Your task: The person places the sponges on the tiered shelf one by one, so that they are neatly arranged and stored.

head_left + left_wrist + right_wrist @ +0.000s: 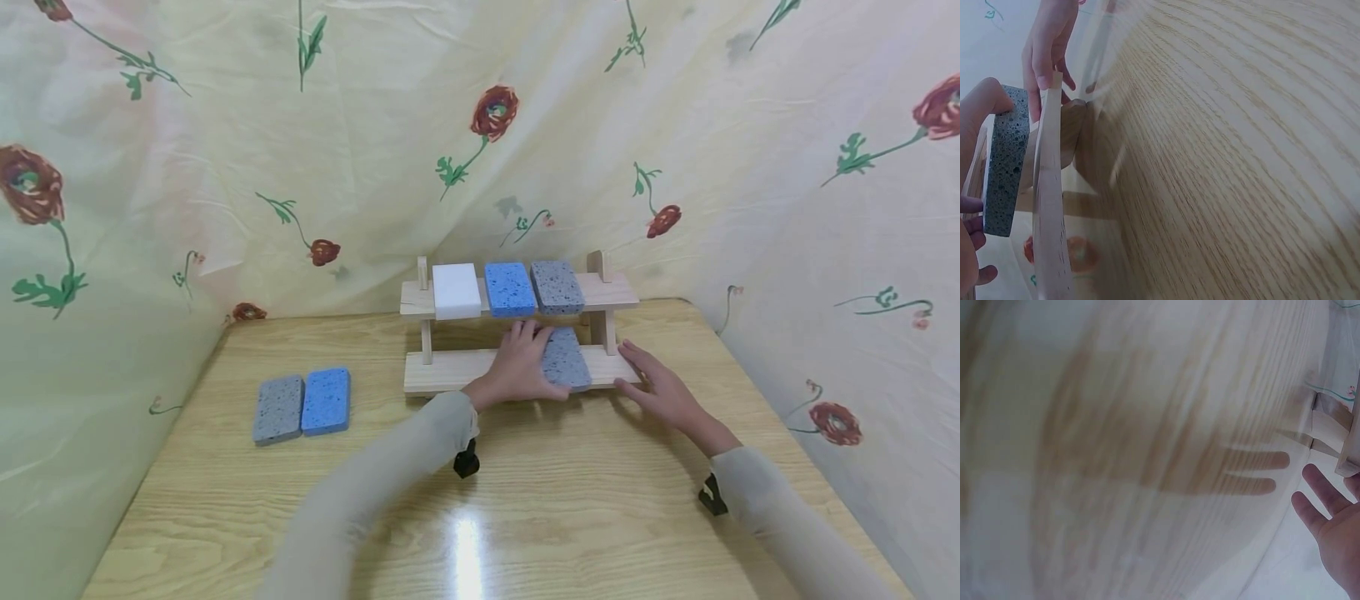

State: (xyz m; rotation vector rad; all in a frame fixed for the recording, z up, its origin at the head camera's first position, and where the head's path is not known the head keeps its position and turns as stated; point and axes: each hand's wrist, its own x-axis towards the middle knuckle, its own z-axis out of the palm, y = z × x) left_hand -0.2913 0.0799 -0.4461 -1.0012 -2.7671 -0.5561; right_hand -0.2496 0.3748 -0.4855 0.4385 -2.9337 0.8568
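Observation:
My left hand (517, 367) holds a grey speckled sponge (566, 358) at the lower board of a small wooden two-tier shelf (457, 371). Its thumb is at the near edge and its fingers are at the far side. In the left wrist view, a narrow gap shows between this sponge (1007, 162) and the board (1050, 187). At the right end of the lower board, my right hand (663, 392) touches the wood with spread fingers. On the upper board lie a white sponge (457, 292), a blue sponge (510, 289) and another grey sponge (557, 287), side by side.
To the left on the wooden table (585, 517), a grey sponge (278, 409) and a blue sponge (326, 401) lie next to each other. A flowered cloth (360, 167) hangs behind the shelf and along both sides.

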